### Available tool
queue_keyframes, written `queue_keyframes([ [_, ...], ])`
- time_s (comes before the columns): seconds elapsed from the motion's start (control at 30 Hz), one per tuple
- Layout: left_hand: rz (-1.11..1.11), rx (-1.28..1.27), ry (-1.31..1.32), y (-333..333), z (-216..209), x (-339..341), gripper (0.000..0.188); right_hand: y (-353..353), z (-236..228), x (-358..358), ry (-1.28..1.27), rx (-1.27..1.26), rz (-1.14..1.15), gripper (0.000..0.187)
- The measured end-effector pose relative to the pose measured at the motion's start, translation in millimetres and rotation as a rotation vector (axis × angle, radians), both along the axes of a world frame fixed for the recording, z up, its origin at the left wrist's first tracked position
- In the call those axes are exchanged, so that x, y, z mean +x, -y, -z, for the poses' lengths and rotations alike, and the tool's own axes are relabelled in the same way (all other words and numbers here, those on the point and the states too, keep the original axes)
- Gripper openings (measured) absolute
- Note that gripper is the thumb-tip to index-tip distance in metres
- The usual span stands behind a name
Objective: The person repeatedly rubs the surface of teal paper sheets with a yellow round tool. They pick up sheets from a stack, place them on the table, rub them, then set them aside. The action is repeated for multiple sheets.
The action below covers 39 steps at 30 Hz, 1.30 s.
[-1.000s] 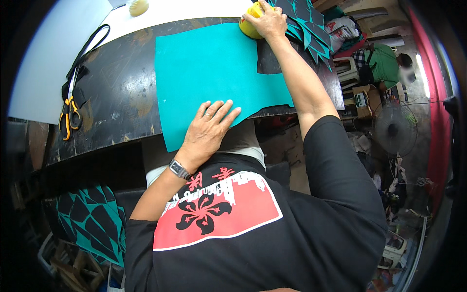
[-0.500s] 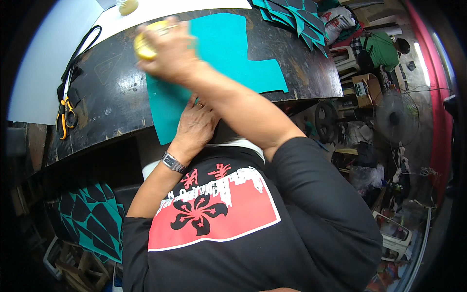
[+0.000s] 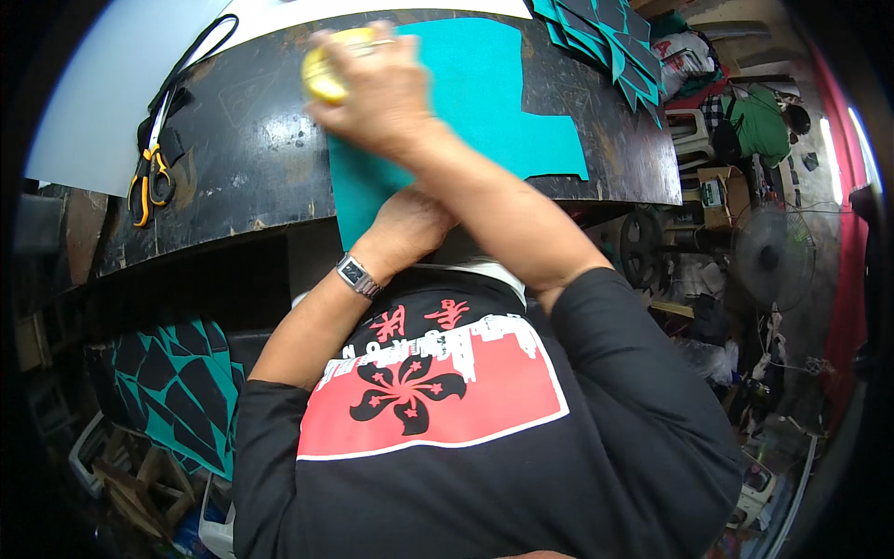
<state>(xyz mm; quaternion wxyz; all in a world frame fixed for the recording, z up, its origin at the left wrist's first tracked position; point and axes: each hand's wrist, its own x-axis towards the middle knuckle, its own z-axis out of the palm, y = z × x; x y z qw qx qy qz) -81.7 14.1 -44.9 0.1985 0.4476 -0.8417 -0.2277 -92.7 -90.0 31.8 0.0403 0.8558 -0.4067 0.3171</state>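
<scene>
A teal sheet [image 3: 475, 84] with a stepped right side lies on the dark table, its near corner hanging over the front edge. My right hand [image 3: 382, 93], blurred by motion, is closed around a rounded yellow object [image 3: 322, 76] over the sheet's left part; its exact kind is unclear. My left hand [image 3: 410, 224], with a watch [image 3: 358, 275] on the wrist, is at the sheet's near edge. It passes beneath my right forearm, which hides its fingers.
Orange-and-black scissors [image 3: 153, 177] lie at the table's left. Teal and black cut pieces [image 3: 596, 37] are stacked at the far right; more pieces [image 3: 177, 387] hang lower left. A fan [image 3: 773, 256] and a person in green [image 3: 759, 121] are off to the right.
The whole view has shifted, so the table appears farther right. My left hand has slid further beneath the right forearm. My right hand keeps hold of the yellow object over the sheet.
</scene>
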Motion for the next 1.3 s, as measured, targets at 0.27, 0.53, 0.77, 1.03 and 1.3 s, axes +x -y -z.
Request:
queue_keyframes([
  [0.27,0.024,-0.218,-0.019,-3.2,-16.5,-2.2,0.054,4.4,-2.3,-81.2,-0.023,0.024,0.052,0.077],
  [0.53,-0.123,0.029,-0.342,50.9,-36.3,48.7,0.044,-5.1,-16.3,-292.0,-0.102,0.121,0.681,0.082],
  [0.77,-0.881,0.206,-0.741,157.7,-13.1,141.6,0.065,-11.6,-4.5,-292.6,-0.066,0.001,0.64,0.08],
  [1.03,-0.906,-0.454,0.191,172.3,-2.9,138.6,0.052,-24.4,-15.8,-273.2,-0.024,-0.089,0.515,0.075],
  [1.3,-0.775,-0.337,-0.828,187.4,-11.0,133.7,0.031,-46.8,-25.1,-183.2,-0.062,0.069,0.099,0.077],
])
